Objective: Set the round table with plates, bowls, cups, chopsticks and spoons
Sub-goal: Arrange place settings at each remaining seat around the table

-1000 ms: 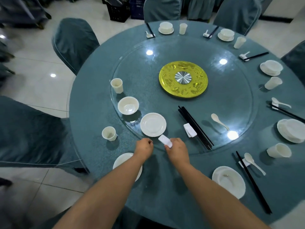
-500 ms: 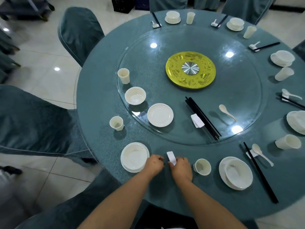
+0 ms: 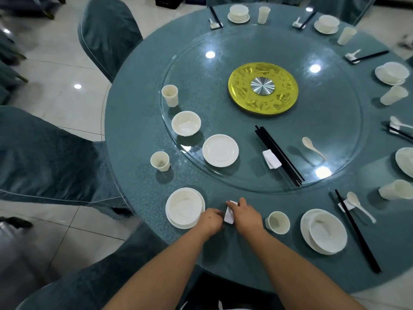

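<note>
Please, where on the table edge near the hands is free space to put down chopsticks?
Bare cloth lies between the rest under the hands and the cup, and up toward the glass turntable. Left of the rest it is crowded: the left hand nearly meets the plate.

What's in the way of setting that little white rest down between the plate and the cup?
Nothing visible. Both hands, left and right, hold the rest low over bare tablecloth. The plate lies to its left, the cup to its right, with open cloth between. Whether the rest already touches the cloth I cannot tell.
</note>
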Tool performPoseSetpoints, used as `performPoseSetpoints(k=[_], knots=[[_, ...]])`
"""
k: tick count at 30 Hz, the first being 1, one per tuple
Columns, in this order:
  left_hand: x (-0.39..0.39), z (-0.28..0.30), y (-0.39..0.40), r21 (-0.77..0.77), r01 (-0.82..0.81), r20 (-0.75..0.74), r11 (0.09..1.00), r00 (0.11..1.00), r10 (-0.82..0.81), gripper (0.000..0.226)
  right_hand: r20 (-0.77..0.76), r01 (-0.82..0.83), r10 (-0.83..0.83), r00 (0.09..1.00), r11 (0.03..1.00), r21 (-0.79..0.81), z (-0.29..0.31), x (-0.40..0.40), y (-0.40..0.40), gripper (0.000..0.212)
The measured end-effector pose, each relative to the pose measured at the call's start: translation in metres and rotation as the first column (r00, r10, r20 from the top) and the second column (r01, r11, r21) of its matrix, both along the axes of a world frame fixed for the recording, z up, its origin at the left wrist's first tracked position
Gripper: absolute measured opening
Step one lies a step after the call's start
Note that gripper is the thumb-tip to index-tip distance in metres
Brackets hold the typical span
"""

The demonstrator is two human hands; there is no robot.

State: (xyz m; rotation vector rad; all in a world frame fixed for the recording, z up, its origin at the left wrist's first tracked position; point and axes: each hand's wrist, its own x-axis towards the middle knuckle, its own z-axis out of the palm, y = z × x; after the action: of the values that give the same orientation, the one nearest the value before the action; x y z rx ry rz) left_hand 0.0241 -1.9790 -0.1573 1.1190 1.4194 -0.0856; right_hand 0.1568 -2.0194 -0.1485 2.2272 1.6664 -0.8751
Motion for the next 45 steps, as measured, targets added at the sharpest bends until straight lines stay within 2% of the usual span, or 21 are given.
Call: performPoseSetpoints(k=[4,6,15,22,27,35,42,45], knots=[[0.001,0.008,0.005,0.074,-0.002,-0.070,0.997,0.997,0.007,0.035,0.064,0.114,-0.115,0.991,0.993,0.015,0.000,0.000,0.002,0.031],[0.003,0.011,0.007,0.079,-0.011,-0.065,0.997,0.998,0.016,0.038,0.077,0.132,-0.133,0.988,0.991,0.019,-0.001,0.000,0.001,0.026],[0.013,0.009,0.019,0.131,0.024,-0.031,0.991,0.999,-0.020,0.044,0.072,0.231,-0.232,0.970,0.973,0.016,-0.006,0.001,0.009,0.023],[0.016,0.017,0.030,0.235,0.150,-0.223,0.960,0.970,-0.098,0.035,-0.036,0.299,-0.298,0.954,0.953,0.048,0.009,0.012,0.025,0.028],[0.040,0.051,0.055,0.273,0.316,-0.260,0.909,0.934,-0.247,0.031,-0.030,0.367,-0.366,0.930,0.920,0.140,0.043,0.056,0.043,0.023],[0.098,0.087,0.077,0.292,0.624,-0.363,0.725,0.774,-0.519,0.040,-0.010,0.516,-0.523,0.853,0.839,0.171,0.073,0.133,0.041,0.026],[0.135,0.087,0.089,0.192,0.842,-0.490,0.504,0.527,-0.694,0.033,-0.009,0.580,-0.584,0.812,0.804,0.131,0.075,0.180,0.038,0.022],[0.144,0.080,0.096,0.182,0.888,-0.532,0.422,0.450,-0.717,0.036,-0.004,0.584,-0.588,0.809,0.802,0.122,0.069,0.191,0.043,0.019]])
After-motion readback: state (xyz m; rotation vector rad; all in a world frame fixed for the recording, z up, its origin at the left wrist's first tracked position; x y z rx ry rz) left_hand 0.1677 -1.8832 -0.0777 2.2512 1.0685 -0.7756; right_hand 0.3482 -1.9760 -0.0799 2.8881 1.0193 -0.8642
